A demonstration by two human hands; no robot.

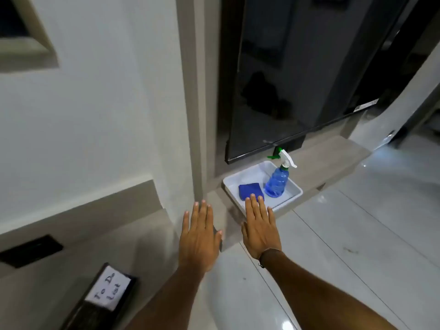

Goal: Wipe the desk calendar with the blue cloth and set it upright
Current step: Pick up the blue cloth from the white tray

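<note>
Nearest the camera, lower left: the desk calendar [102, 298] lies flat on the grey desk [147, 246], dark-framed, with a white card lettered "To Do List" on top (lower part runs out of frame). A dark rectangular plate [31, 251] sits on the surface just beyond it.

Both forearms reach forward from the bottom edge. Left hand [198, 239]: palm down, fingers straight and spread, grip empty, over the desk's edge. Right hand [260, 227]: also palm down, fingers extended and lying close together, holding nothing; a thin dark band circles the wrist. Contact with the surface cannot be judged for either hand.

Just past the right fingertips: white tray [232, 185] on a low grey ledge [333, 158]. Inside it, the folded blue cloth [250, 190] at the near left, fingertips overlapping its near edge in view (touching or not, cannot tell). Beside the cloth, to its right, a blue spray bottle [276, 184] stands upright, white trigger head with green trim.

Beyond the tray: a large dark glossy panel [297, 79] rises above the ledge. Pale glossy floor [357, 234] to the right.
</note>
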